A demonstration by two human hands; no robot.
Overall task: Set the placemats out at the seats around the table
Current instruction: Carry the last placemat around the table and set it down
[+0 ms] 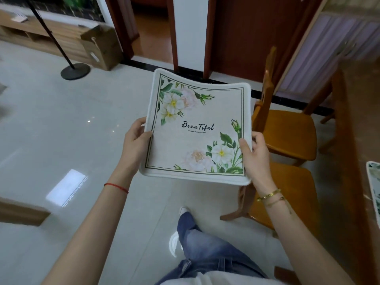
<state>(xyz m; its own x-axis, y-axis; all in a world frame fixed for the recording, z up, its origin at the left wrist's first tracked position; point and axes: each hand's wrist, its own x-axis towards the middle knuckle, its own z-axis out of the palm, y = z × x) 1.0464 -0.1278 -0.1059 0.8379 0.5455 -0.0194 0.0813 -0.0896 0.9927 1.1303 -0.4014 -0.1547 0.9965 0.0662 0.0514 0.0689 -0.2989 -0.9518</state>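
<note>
I hold a square white placemat [197, 128] with a flower print and the word "Beautiful" flat in the air over the floor, at the centre of the view. My left hand [135, 145] grips its left edge. My right hand [257, 155] grips its right edge. A second placemat [374, 182] of the same print lies on the wooden table [355, 130] at the right edge of the view, only partly in frame.
Two wooden chairs [287, 136] stand at the table's left side, just right of the held mat. A black lamp stand [75, 70] and a cardboard box [100, 48] are at the far left. My legs step over the pale tiled floor [51, 120].
</note>
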